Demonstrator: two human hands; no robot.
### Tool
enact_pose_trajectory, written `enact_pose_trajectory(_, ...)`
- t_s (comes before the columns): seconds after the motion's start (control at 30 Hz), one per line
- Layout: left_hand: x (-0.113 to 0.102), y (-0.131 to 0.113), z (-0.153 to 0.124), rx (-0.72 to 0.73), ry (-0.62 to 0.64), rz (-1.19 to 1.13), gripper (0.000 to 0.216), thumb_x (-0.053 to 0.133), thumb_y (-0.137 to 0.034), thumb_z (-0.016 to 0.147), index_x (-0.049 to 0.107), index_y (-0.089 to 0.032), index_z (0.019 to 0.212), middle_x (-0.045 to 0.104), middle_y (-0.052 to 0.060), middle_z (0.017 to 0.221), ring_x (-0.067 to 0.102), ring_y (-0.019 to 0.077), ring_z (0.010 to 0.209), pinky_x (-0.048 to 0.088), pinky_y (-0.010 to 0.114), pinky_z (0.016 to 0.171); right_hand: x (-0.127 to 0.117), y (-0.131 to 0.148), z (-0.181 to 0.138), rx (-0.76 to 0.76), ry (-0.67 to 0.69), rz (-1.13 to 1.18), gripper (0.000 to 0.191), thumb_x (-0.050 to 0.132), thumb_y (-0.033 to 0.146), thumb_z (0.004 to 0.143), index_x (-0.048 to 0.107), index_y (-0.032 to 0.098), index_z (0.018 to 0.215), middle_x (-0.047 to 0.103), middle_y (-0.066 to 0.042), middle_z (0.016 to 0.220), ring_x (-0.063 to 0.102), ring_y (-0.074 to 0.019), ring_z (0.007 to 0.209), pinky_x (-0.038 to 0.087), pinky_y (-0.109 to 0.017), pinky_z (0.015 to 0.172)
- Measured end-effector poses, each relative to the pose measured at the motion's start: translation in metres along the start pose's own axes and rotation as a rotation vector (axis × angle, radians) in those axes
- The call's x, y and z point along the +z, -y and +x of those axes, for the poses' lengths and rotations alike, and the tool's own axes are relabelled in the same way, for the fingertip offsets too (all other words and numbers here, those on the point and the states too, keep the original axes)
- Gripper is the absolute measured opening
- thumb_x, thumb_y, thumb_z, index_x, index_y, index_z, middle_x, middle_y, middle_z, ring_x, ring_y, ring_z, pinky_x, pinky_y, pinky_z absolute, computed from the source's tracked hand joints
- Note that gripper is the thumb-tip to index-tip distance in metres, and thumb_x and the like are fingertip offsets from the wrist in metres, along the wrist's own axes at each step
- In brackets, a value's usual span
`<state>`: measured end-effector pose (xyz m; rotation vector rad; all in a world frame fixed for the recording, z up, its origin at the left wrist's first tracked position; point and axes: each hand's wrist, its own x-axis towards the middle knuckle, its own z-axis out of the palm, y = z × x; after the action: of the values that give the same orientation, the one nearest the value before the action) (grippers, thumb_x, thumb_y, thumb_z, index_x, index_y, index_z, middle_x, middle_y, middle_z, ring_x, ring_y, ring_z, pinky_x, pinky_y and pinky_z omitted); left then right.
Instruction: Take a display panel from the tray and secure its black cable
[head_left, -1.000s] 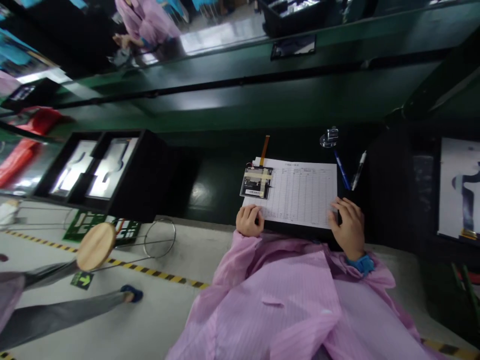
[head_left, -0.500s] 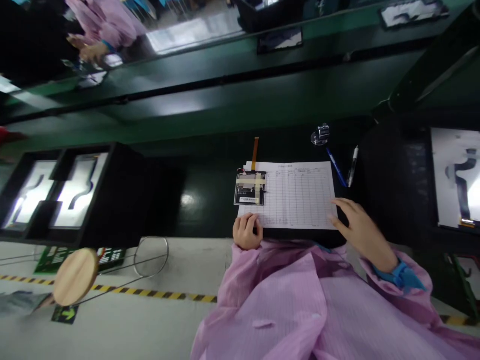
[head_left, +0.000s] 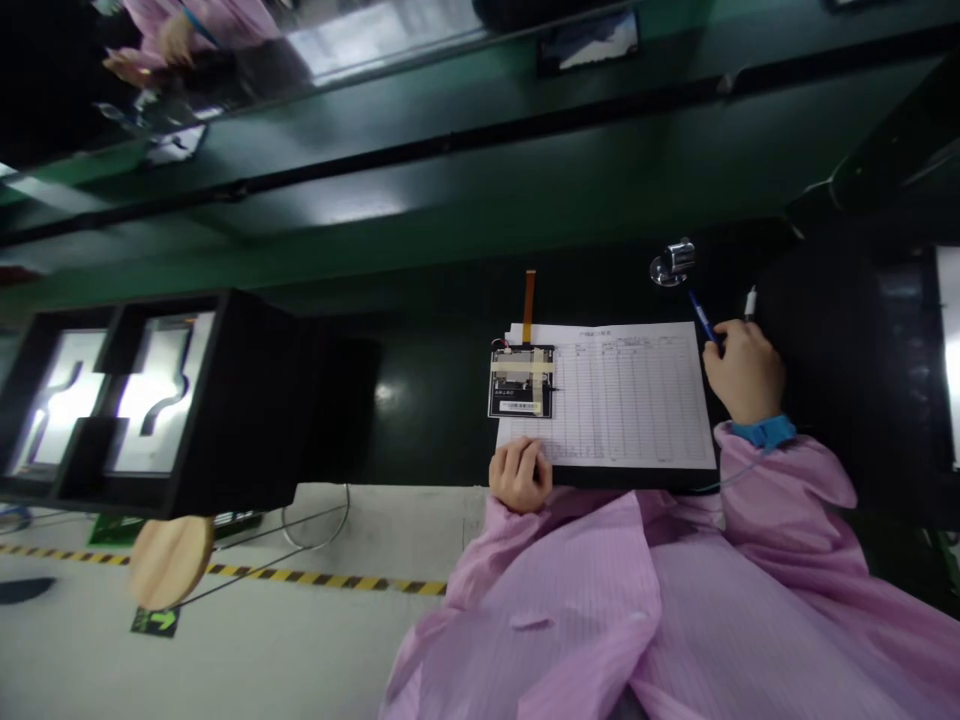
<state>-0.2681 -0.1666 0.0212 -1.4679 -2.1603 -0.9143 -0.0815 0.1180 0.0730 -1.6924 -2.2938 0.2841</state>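
A printed form sheet (head_left: 630,410) lies on the dark bench in front of me. On its left part rests a small flat electronic module (head_left: 521,380) with yellowish tape and a white label. An orange flex cable (head_left: 529,300) runs from its top edge past the sheet. My left hand (head_left: 520,474) rests at the sheet's lower left edge, fingers curled with nothing visible in them. Beyond the sheet's right edge, my right hand (head_left: 746,372) closes its thumb and fingers on a blue pen (head_left: 702,312). A white-capped pen (head_left: 750,303) is partly hidden behind that hand.
A small shiny metal piece on a clear round base (head_left: 671,264) stands behind the pens. Black divided boxes (head_left: 255,400) holding flat panels are at left. Another panel (head_left: 949,340) shows at far right. Across the bench, a person in pink (head_left: 217,25) works. A round wooden stool (head_left: 171,562) is below left.
My right hand has moved from the sheet's right edge up and outward to the pens, closing on the blue one. My left hand stays at the sheet's lower edge. The view has shifted slightly.
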Motion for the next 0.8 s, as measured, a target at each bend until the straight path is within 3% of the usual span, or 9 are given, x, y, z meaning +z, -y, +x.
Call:
enact_pose_trajectory(0.27,0.001,0.000,-0.002,-0.010,-0.003,-0.007,0.018,0.056,-0.013,0.085,0.071,-0.019,0.094,0.073,0.008,0.089,0.064,0.0205,0.078,0.049,0.034,0.073,-0.009,0.001,-0.010,0.036,-0.189,0.264,0.025,0.053,0.028,0.077,0.063,0.015,0.096,0.063,-0.010,0.083,0.059,-0.0241,0.075,0.049,-0.040,0.075)
enact_pose_trajectory(0.47,-0.007,0.001,0.006,0.041,0.052,-0.030,0.016,0.060,-0.015,0.084,0.071,-0.019,0.095,0.072,0.008,0.089,0.062,0.0208,0.079,0.049,0.034,0.075,-0.019,-0.005,-0.046,0.128,-0.093,0.404,0.033,0.055,0.036,0.077,0.063,0.018,0.104,0.062,-0.005,0.074,0.058,-0.0216,0.063,0.049,-0.039,0.068)
enact_pose_trajectory(0.67,-0.009,-0.014,0.010,0.250,0.218,-0.150,0.024,0.061,-0.019,0.084,0.072,-0.020,0.105,0.072,0.007,0.094,0.064,0.0215,0.085,0.049,0.035,0.078,-0.005,-0.023,-0.053,-0.013,-0.098,0.286,0.037,0.053,0.036,0.084,0.062,0.016,0.113,0.063,-0.008,0.083,0.058,-0.0239,0.071,0.050,-0.042,0.074)
enact_pose_trajectory(0.8,0.003,-0.039,0.013,0.343,0.315,-0.203,0.026,0.058,-0.026,0.089,0.071,-0.019,0.110,0.073,0.008,0.099,0.064,0.0209,0.087,0.050,0.036,0.080,-0.015,-0.019,-0.062,-0.095,-0.151,0.290,0.036,0.055,0.040,0.090,0.064,0.016,0.115,0.061,-0.009,0.095,0.053,-0.0179,0.065,0.051,-0.038,0.071)
